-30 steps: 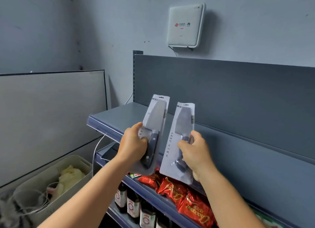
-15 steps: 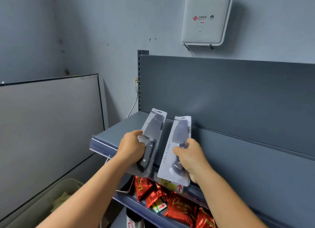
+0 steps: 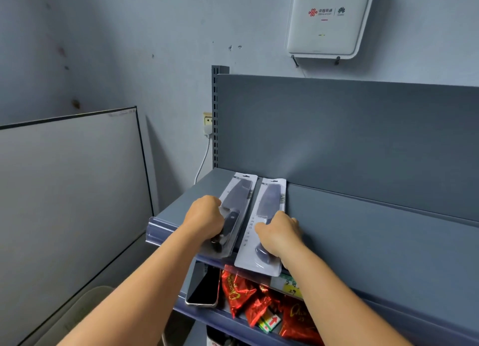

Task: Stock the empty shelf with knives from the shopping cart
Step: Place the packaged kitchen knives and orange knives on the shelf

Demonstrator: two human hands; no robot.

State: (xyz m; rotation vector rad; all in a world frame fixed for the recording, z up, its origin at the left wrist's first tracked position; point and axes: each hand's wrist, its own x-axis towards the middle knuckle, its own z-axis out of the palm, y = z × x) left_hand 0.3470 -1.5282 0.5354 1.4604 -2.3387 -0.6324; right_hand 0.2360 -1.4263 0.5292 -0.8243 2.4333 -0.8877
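Observation:
Two packaged kitchen knives lie side by side on the grey top shelf (image 3: 363, 231), blades pointing to the back panel. My left hand (image 3: 204, 217) grips the left knife package (image 3: 237, 198) at its dark handle. My right hand (image 3: 280, 233) grips the right knife package (image 3: 269, 203) at its handle. Both packages hang a little over the shelf's front edge. The shopping cart is out of view.
The shelf below holds red snack bags (image 3: 243, 294) and a dark phone (image 3: 203, 286) at its left end. A white router box (image 3: 329, 19) hangs on the wall above. A white board (image 3: 70, 190) leans at the left, beside a wall socket and cable (image 3: 207, 128).
Both hands have moved forward and lowered the two knife packages from upright in the air to flat on the top shelf. The view has risen and come closer to the shelf.

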